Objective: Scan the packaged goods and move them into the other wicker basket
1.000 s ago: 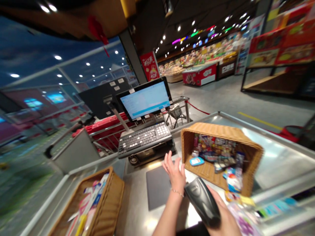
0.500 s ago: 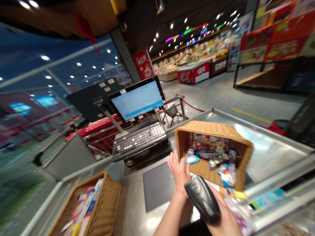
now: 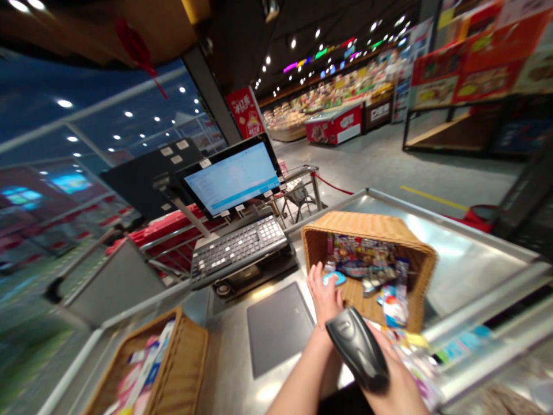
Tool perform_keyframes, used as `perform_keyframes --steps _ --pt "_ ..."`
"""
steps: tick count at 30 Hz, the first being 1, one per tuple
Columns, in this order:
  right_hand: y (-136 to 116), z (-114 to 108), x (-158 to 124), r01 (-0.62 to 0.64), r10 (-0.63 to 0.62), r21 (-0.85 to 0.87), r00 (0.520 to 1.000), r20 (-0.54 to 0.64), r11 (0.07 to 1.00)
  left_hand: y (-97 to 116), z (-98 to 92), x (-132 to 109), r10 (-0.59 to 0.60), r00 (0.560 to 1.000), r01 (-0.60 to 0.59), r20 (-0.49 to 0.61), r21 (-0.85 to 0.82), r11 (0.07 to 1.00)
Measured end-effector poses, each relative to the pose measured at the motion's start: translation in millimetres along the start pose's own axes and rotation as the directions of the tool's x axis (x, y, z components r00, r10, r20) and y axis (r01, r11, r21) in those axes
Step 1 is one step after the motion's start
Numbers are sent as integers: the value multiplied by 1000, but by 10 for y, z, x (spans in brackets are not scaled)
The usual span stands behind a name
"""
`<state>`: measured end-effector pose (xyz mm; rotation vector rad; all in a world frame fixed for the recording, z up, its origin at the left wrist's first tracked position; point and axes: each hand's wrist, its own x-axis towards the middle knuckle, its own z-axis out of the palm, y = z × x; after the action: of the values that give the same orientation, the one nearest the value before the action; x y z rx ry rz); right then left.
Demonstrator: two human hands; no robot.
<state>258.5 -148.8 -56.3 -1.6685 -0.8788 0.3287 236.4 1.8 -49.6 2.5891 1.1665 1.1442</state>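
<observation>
At a supermarket checkout, a stainless steel counter [image 3: 228,369] runs before the person, with shop aisles, a red chest freezer [image 3: 332,128] and stacked red baskets [image 3: 159,230] beyond it. A monitor [image 3: 231,178] stands on an arm above a black keyboard [image 3: 237,251], and a dark flat pad [image 3: 279,328] lies set into the steel.

Two wicker baskets sit on the counter. The right one, a tilted wicker basket [image 3: 425,276], leans with its open top toward the person and holds a heap of colourful packets and small bottles. More packets [image 3: 410,360] lie on the steel just below its rim. The left wicker basket [image 3: 190,369] holds boxes and tubes, and its contents are partly cut off by the frame.

So goods remain in both baskets, and the tilted one looks far from empty. The left hand [image 3: 325,297] reaches to the basket's near edge, with its fingers partly curled over a small blue packet [image 3: 334,279]; whether they grip it, I cannot tell. The right hand [image 3: 395,383] is closed around a black handheld barcode scanner [image 3: 356,349].
</observation>
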Motion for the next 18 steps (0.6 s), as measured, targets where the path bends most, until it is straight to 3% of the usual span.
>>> perform_keyframes --steps 9,18 --pt "115 -11 48 -35 35 -8 999 11 999 -30 240 34 -64 974 77 217 -55 995" --pt "20 -84 33 46 -41 -126 998 40 991 -150 456 46 -124 943 130 308 1 992"
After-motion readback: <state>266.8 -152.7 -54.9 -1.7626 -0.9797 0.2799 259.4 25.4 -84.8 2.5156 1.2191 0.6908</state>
